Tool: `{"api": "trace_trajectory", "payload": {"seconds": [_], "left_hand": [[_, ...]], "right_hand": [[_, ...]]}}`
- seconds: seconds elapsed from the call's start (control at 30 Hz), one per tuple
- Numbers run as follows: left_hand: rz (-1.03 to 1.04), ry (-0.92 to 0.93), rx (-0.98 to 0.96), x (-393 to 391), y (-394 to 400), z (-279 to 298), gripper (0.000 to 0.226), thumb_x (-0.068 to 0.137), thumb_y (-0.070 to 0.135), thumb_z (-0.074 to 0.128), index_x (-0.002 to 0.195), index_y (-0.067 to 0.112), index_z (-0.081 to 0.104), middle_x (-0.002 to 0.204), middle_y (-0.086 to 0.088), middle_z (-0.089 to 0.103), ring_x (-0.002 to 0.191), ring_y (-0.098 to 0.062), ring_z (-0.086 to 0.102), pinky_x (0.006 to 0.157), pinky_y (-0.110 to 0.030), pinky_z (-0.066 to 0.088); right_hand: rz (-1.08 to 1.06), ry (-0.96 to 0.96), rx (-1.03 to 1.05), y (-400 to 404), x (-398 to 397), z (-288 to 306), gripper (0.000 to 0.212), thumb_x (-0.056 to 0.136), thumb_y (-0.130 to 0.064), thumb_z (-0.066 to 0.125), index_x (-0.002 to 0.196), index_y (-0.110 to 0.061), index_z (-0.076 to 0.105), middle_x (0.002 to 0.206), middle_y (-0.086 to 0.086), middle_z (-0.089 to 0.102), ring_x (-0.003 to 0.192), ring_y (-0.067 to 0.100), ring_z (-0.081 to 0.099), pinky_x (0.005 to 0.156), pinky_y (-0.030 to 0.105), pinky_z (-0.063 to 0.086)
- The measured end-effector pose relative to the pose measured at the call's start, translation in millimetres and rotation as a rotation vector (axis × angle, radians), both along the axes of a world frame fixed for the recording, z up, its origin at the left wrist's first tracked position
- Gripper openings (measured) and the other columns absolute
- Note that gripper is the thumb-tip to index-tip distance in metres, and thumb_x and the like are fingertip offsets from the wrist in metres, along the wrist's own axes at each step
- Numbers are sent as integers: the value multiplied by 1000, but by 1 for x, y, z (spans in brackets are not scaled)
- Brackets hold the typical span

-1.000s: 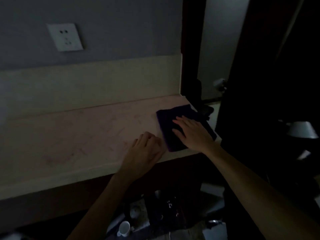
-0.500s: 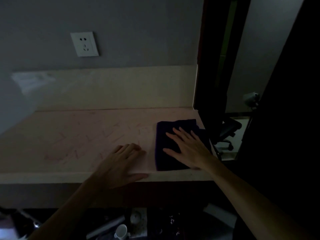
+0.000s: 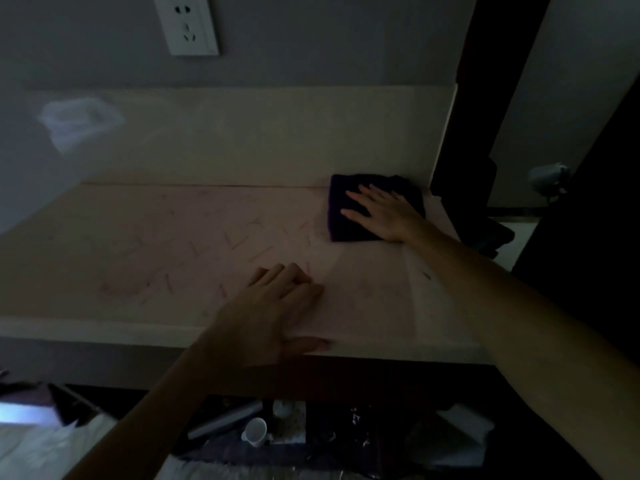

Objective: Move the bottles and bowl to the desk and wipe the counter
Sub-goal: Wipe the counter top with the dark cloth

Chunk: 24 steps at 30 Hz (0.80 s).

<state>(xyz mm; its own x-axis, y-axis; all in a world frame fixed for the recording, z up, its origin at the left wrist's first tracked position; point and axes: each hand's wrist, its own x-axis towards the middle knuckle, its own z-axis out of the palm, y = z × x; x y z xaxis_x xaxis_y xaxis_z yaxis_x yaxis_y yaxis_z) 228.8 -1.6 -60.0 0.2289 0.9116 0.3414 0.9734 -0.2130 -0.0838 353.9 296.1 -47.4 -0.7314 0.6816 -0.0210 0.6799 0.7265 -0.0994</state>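
Note:
The room is dim. A pale pink counter (image 3: 180, 258) with faint red marks runs across the view. A dark purple cloth (image 3: 337, 220) lies flat at its far right corner, against the backsplash. My right hand (image 3: 384, 214) presses flat on the cloth, fingers spread. My left hand (image 3: 277, 306) rests palm down on the counter's front edge, its thumb hooked over the lip, holding nothing. No bottles or bowl are in view.
A white wall socket (image 3: 188, 24) sits above the cream backsplash (image 3: 242, 133). A dark door frame (image 3: 464, 116) bounds the counter on the right. Below the counter lie clutter and a small white cup (image 3: 255, 436). A blurred translucent bag (image 3: 76, 119) shows at upper left.
My right hand has pushed the cloth away from the front edge to the back right corner. My left hand has stayed at the front edge while the view shifted.

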Motion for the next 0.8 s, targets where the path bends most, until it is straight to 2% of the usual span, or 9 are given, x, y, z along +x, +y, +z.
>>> {"api": "trace_trajectory", "payload": {"seconds": [0.13,0.27,0.37,0.47,0.6,0.8], "left_hand": [[7,-22,9,1,1,-1,80,82,80,47,127,15,58,122,-3,54,101,-22,55,86,-34,44],[-14,-72,85,2,-15,3,64,87,65,56,124,12,59,124,-6,56,105,-25,57,86,-35,44],[6,-74,81,-23,-36,4,59,88,59,57,124,12,60,126,-6,55,111,-26,58,88,-35,43],[88,-31,66,-64,-55,6,63,87,63,53,126,14,59,127,-5,55,111,-26,58,90,-36,42],[114,38,28,-96,-59,6,67,85,68,52,122,12,62,123,-6,58,106,-29,60,87,-40,45],[51,45,-1,-107,-58,0,66,88,67,49,127,14,61,127,-4,60,108,-25,60,90,-38,45]], "right_hand": [[-37,17,-12,-43,15,2,79,84,-78,8,153,-39,9,164,-7,3,151,15,2,121,46,1],[44,31,5,-114,56,-4,76,85,-77,6,152,-42,6,163,-10,1,150,12,-2,122,45,0],[120,55,19,-170,82,-8,75,84,-78,4,151,-44,4,162,-15,-3,149,7,-6,122,44,1],[139,55,26,-195,81,-8,73,87,-77,7,151,-44,2,162,-15,-6,149,7,-9,122,44,-2],[142,42,-6,-177,44,-6,74,84,-78,8,151,-46,3,162,-14,-5,149,8,-7,122,45,0],[102,-17,-14,-73,-60,1,75,85,-78,13,151,-43,9,163,-9,2,150,12,1,121,45,2]]}}
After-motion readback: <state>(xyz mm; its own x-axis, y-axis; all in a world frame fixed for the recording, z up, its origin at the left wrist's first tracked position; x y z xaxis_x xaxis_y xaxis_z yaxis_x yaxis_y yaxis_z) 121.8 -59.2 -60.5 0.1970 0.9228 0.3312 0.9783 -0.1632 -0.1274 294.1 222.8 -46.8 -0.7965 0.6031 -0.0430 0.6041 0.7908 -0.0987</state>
